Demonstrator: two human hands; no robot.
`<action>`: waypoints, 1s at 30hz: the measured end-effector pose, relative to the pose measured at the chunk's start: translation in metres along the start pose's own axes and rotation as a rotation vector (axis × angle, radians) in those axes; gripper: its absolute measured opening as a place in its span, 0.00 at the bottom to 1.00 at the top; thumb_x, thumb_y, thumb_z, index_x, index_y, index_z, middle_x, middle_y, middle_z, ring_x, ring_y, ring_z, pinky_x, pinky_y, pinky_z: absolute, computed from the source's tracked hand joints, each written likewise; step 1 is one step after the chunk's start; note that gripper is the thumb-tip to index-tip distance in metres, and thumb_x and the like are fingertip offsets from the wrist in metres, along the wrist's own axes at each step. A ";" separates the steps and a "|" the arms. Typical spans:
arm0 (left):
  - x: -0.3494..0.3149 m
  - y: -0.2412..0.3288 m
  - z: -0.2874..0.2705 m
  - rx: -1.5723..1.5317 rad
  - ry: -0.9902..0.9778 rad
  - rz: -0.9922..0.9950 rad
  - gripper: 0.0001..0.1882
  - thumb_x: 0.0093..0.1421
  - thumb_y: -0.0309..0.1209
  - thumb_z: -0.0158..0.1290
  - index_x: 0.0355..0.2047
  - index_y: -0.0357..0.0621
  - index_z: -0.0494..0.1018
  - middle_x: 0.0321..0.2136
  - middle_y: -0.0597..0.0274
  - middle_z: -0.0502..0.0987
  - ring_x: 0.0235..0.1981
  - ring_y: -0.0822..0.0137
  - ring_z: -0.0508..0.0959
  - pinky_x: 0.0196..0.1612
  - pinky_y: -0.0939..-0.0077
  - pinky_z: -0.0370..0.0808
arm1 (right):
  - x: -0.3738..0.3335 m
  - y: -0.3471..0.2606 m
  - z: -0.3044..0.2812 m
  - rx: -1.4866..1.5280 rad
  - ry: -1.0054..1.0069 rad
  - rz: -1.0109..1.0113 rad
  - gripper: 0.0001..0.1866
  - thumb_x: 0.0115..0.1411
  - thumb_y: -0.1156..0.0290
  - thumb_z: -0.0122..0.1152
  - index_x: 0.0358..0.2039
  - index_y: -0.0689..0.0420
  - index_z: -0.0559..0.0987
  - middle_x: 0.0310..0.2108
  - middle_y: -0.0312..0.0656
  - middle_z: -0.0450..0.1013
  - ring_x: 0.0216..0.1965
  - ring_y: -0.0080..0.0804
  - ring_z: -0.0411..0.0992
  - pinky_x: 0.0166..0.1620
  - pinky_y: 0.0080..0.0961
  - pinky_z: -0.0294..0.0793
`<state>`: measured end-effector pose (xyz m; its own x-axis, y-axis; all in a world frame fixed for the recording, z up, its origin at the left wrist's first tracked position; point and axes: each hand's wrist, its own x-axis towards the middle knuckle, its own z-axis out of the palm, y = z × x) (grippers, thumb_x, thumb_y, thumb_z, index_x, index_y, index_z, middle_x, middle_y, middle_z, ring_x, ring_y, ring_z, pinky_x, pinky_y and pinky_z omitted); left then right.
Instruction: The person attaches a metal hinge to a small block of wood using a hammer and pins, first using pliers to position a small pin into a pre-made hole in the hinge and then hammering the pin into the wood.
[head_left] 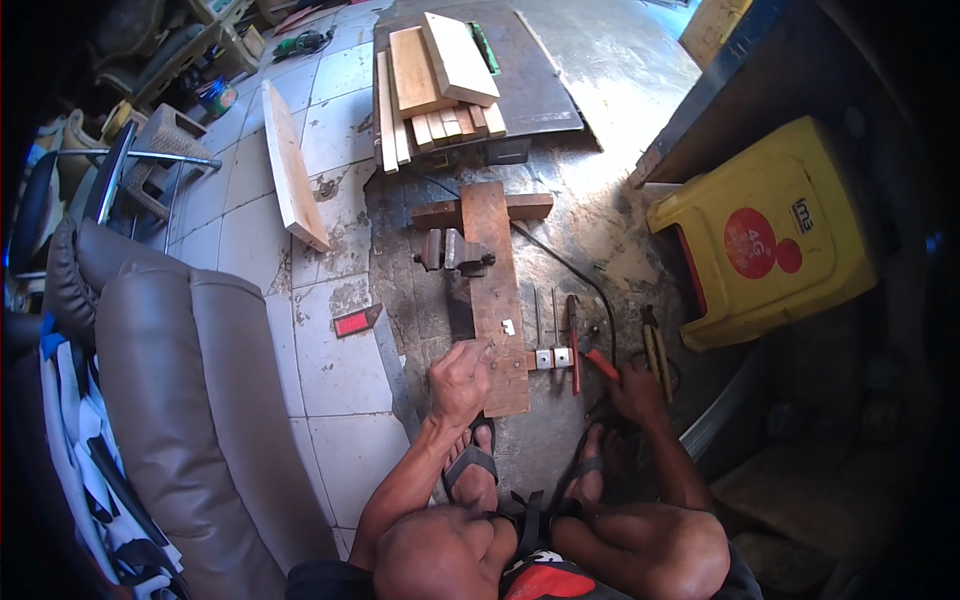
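A long brown wooden board (488, 290) lies in front of my feet, with a small metal vise (455, 250) at its far part. My left hand (462, 380) is closed at the board's left edge, fingers pressed together; whatever they hold is hidden. A small whitish piece (508, 327) rests on the board just beyond it. To the right, my right hand (638, 392) grips a tool by its orange-red handle (602, 364); its kind is unclear. Between the hands, a strip with two shiny metal plates (553, 358) sticks out beside the board, touching a red-handled tool (574, 345).
A try square (358, 321) with a red stock lies left. Thin rods (540, 315), a black cord (575, 268) and a yellow-handled tool (656, 350) lie right. Beyond are stacked planks (420, 72), a leaning board (290, 165), a yellow stool (765, 235) and a brown sofa (165, 400).
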<state>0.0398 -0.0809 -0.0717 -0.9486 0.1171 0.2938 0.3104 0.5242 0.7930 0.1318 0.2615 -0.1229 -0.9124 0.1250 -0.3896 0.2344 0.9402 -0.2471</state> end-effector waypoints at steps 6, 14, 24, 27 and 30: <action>0.000 0.004 -0.009 -0.002 -0.031 -0.061 0.13 0.60 0.16 0.56 0.44 0.35 0.83 0.36 0.45 0.84 0.36 0.51 0.86 0.39 0.67 0.81 | -0.032 -0.004 -0.059 -0.086 0.060 0.221 0.15 0.65 0.65 0.60 0.49 0.58 0.79 0.32 0.55 0.79 0.36 0.59 0.80 0.41 0.53 0.78; 0.003 0.004 -0.006 -0.001 0.014 -0.021 0.13 0.56 0.15 0.55 0.41 0.35 0.81 0.34 0.46 0.83 0.33 0.46 0.85 0.37 0.60 0.82 | -0.047 -0.129 -0.110 0.571 0.154 -0.405 0.32 0.67 0.61 0.65 0.67 0.57 0.68 0.38 0.59 0.79 0.37 0.57 0.80 0.41 0.43 0.79; 0.003 0.006 -0.007 0.008 0.022 -0.038 0.11 0.59 0.15 0.55 0.40 0.36 0.82 0.33 0.49 0.83 0.34 0.49 0.85 0.36 0.64 0.80 | -0.042 -0.156 -0.092 0.447 0.131 -0.577 0.24 0.69 0.74 0.56 0.64 0.61 0.68 0.34 0.59 0.77 0.31 0.60 0.79 0.32 0.49 0.79; 0.002 0.004 -0.004 0.018 0.026 -0.020 0.12 0.59 0.15 0.55 0.41 0.36 0.82 0.33 0.48 0.83 0.34 0.49 0.85 0.37 0.64 0.81 | -0.039 -0.153 -0.084 0.392 0.159 -0.557 0.24 0.69 0.74 0.56 0.64 0.61 0.67 0.34 0.59 0.78 0.31 0.60 0.79 0.31 0.49 0.80; 0.004 0.002 -0.005 0.007 0.030 0.005 0.13 0.55 0.14 0.56 0.41 0.34 0.81 0.34 0.46 0.83 0.34 0.48 0.85 0.35 0.61 0.82 | -0.036 -0.148 -0.082 0.366 0.160 -0.552 0.24 0.69 0.73 0.56 0.64 0.61 0.67 0.34 0.60 0.78 0.31 0.60 0.79 0.30 0.49 0.81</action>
<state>0.0366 -0.0841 -0.0663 -0.9447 0.0950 0.3139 0.3150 0.5298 0.7875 0.1023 0.1441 0.0001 -0.9628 -0.2702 0.0092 -0.2072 0.7153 -0.6674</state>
